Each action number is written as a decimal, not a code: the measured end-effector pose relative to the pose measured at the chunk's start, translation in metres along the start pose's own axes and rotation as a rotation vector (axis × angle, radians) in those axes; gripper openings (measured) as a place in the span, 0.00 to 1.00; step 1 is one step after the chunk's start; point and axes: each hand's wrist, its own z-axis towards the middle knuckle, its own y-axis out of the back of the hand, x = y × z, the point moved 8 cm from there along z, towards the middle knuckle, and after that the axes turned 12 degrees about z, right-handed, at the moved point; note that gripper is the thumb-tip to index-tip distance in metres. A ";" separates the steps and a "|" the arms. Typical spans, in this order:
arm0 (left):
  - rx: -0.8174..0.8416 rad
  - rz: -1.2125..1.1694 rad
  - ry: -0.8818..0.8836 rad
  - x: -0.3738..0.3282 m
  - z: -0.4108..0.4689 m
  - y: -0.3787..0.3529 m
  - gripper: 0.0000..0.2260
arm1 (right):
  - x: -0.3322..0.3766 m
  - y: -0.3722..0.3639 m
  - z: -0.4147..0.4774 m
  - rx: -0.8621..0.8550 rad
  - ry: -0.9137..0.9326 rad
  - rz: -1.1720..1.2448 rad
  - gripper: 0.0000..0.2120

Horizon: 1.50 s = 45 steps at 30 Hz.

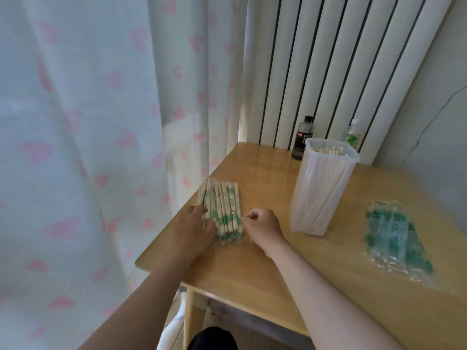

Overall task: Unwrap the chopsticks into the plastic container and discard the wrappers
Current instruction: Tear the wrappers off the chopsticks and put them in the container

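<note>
A pile of wrapped chopsticks (pixel 222 205) in clear green-printed sleeves lies at the table's left edge. My left hand (pixel 194 228) rests on the pile's left side, its fingers over the sticks. Just right of the pile, my right hand (pixel 262 226) has its fingers curled, the fingertips pinching at the near right edge of a wrapper. A tall clear plastic container (pixel 322 188) holding several bare chopsticks stands upright to the right. Empty wrappers (pixel 396 238) lie in a heap at the right.
The wooden table (pixel 290 269) ends close on the left by a heart-patterned curtain (pixel 88 147). A dark bottle (pixel 303 137) and a green-labelled bottle (pixel 351 137) stand at the back against a white radiator.
</note>
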 end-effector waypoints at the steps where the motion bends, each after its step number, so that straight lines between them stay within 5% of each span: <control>1: -0.005 -0.006 0.003 0.004 -0.001 -0.003 0.20 | -0.003 -0.008 0.002 0.028 -0.024 0.029 0.12; 20: -0.086 -0.056 -0.051 0.007 -0.004 -0.008 0.20 | -0.025 -0.023 0.021 0.046 -0.116 -0.026 0.16; 37: -0.071 -0.053 -0.024 0.010 -0.002 -0.012 0.18 | -0.026 -0.007 0.009 0.030 -0.126 0.342 0.02; 45: -0.080 -0.044 -0.034 0.009 -0.002 -0.013 0.18 | -0.030 -0.001 0.003 0.077 -0.126 0.551 0.10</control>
